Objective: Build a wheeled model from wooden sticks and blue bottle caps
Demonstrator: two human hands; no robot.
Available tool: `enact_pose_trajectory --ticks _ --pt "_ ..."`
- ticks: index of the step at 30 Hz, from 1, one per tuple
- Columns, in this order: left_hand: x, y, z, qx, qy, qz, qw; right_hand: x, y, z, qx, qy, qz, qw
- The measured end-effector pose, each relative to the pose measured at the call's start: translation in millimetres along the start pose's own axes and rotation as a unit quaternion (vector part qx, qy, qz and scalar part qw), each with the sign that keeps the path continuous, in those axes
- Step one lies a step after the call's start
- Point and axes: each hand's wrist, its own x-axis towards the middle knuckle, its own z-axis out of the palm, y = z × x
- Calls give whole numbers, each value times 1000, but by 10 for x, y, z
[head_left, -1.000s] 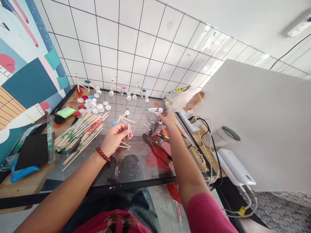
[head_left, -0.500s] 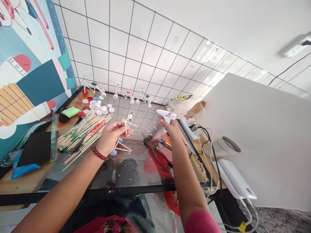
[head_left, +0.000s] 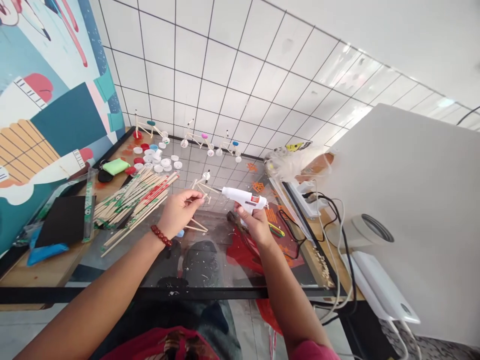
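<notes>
My left hand (head_left: 182,210), with a beaded bracelet at the wrist, pinches a small assembly of wooden sticks (head_left: 202,188) above the glass tabletop. My right hand (head_left: 255,220) is wrapped round the handle of a white glue gun (head_left: 243,197). The gun's nozzle points left, close to the sticks at my left fingertips; whether they touch is unclear. Below my left hand, more joined sticks (head_left: 197,227) and a light blue cap (head_left: 180,233) lie on the glass, partly hidden.
Bottle caps (head_left: 157,161) and a pile of wooden sticks (head_left: 131,200) are on the left. Small stick models with caps (head_left: 198,140) stand along the back edge. Cables (head_left: 337,220) and a power strip (head_left: 308,199) lie right; a red bag (head_left: 240,250) is near the front.
My right hand has brought the glue gun left and down, nearer the sticks. My left hand still holds the assembly, now turned differently. The view has shifted slightly.
</notes>
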Motion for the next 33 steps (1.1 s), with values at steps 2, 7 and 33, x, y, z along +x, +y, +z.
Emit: enact_pose_trajectory --ticks 2,7,33 --pt "8 -11 -3 12 10 23 1000 -45 19 29 -3 -14 -9 1000" --pt "15 6 14 15 25 73 997 -77 94 26 -36 -38 -31 998" --pt "45 -19 -21 73 44 118 989 -72 78 23 -73 -42 -48 995"
